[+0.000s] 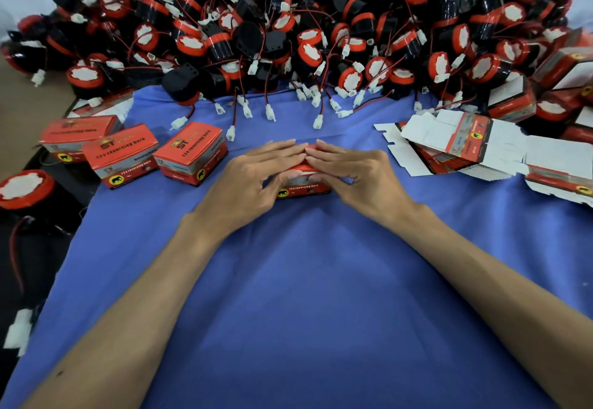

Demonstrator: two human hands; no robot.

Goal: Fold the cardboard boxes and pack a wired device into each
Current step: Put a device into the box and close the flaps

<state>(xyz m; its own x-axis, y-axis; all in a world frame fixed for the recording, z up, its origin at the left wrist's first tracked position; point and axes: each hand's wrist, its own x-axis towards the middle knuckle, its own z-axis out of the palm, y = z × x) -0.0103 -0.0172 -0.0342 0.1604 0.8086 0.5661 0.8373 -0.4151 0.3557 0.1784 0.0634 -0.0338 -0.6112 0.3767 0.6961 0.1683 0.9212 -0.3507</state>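
A small red cardboard box stands on the blue cloth at the centre. My left hand and my right hand lie over its top with straight fingers, fingertips meeting above it, thumbs at its near face. Most of the box is hidden under them; what is inside it cannot be seen. A large heap of black-and-red wired devices with white plugs fills the far side. Flat unfolded boxes lie stacked at the right.
Three closed red boxes stand in a row at the left on the cloth. One loose device lies at the left edge beside the cloth. More boxes sit at the far right. White plugs trail onto the cloth.
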